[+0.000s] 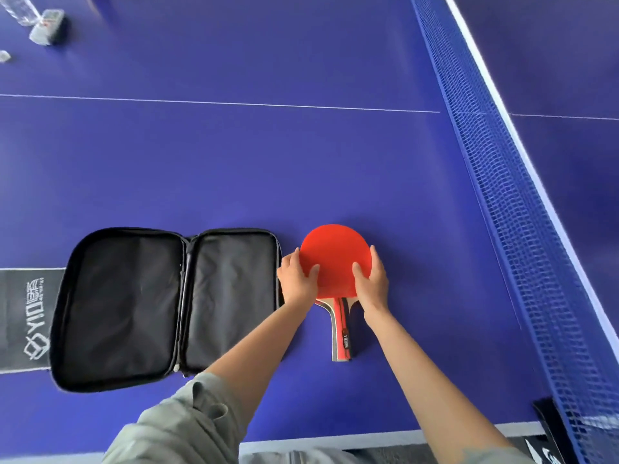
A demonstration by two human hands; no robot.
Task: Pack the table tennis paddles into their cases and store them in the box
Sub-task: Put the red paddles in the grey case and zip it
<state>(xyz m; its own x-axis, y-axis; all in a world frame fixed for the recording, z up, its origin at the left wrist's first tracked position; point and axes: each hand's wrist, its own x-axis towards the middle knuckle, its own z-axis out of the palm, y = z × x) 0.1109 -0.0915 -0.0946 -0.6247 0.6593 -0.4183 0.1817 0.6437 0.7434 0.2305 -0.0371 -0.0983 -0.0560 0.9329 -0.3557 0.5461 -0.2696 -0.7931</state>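
Observation:
A table tennis paddle [335,252] with a red rubber face and a red-and-black handle lies on the blue table [234,169], handle toward me. My left hand [296,279] grips the blade's left edge, thumb on the red face. My right hand [371,279] grips the right edge the same way. Just left of the paddle a black zip case [167,306] lies unzipped and spread flat, its two halves showing grey lining with nothing inside.
The blue net [502,195] runs diagonally along the right. A grey branded strip [30,319] lies under the case's left end. A plastic bottle [20,11] and small grey objects [47,26] sit at the far left. The table's near edge [335,440] is right below my arms.

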